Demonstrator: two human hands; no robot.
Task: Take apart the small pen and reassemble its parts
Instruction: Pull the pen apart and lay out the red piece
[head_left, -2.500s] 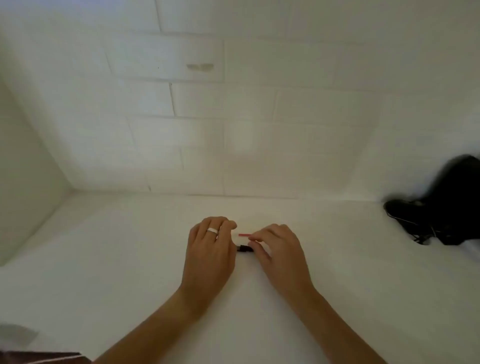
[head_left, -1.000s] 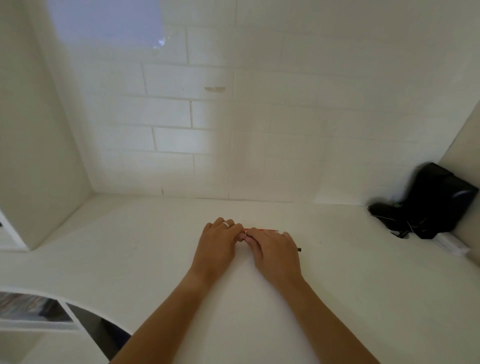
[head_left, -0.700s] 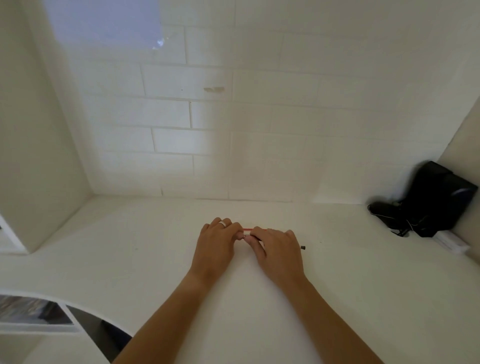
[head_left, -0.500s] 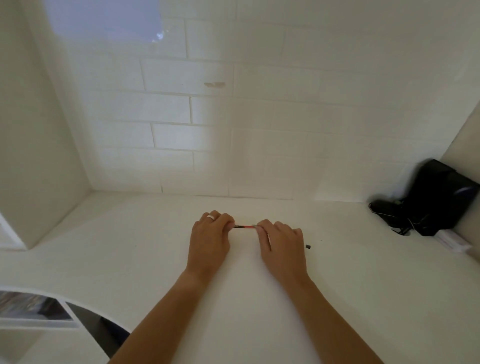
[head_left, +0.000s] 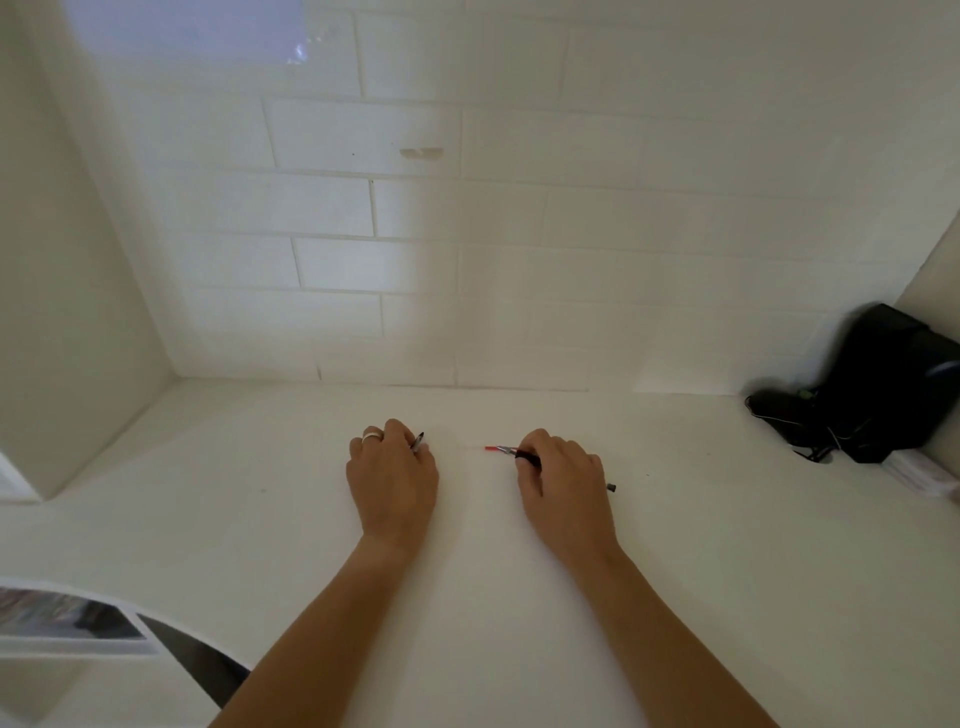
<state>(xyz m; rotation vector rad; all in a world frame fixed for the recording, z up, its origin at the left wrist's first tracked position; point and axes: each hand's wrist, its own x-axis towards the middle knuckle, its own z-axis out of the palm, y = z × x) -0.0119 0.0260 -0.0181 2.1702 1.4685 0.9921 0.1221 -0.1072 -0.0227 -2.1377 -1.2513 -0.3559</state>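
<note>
Pen in two parts, head view: left hand (head_left: 392, 480) grip pinches dark barrel piece (head_left: 418, 441); right hand (head_left: 563, 480) grip pinches black section with red refill (head_left: 501, 449) pointing left. Hands low over white counter (head_left: 260, 519), likely so loose parts stay put; small black piece (head_left: 611, 487) lies beside right hand.

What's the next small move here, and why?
Probably set one pen piece down on the counter. The pen is already apart: the left hand holds the dark barrel, the right hand the red-tipped refill, and a small black part lies loose beside it.
</note>
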